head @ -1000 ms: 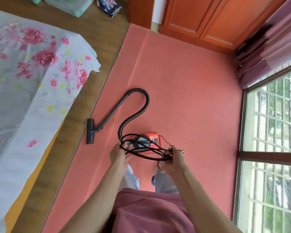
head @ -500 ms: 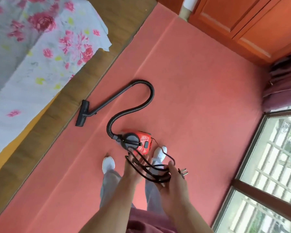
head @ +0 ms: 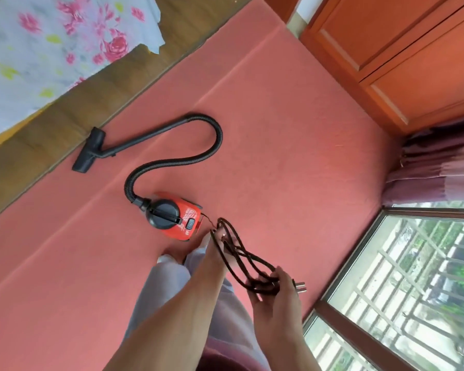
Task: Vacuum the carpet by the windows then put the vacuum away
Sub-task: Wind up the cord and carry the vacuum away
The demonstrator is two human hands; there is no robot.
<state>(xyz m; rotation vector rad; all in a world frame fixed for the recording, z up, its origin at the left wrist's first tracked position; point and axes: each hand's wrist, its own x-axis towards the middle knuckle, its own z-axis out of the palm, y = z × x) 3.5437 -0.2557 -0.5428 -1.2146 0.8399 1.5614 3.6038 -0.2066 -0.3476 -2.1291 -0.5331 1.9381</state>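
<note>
Lower centre of frame, my left hand (head: 217, 243) and right hand (head: 275, 286) clasp the limp looped black power cord (head: 241, 257); the small red canister vacuum (head: 176, 216) looks light, best lifted by its black top handle.

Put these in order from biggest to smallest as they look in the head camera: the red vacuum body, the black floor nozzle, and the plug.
1. Red vacuum body: biggest.
2. Black floor nozzle: smaller, though it lies farther from the camera, so this is less sure.
3. Plug: smallest, even held close in the right hand.
</note>
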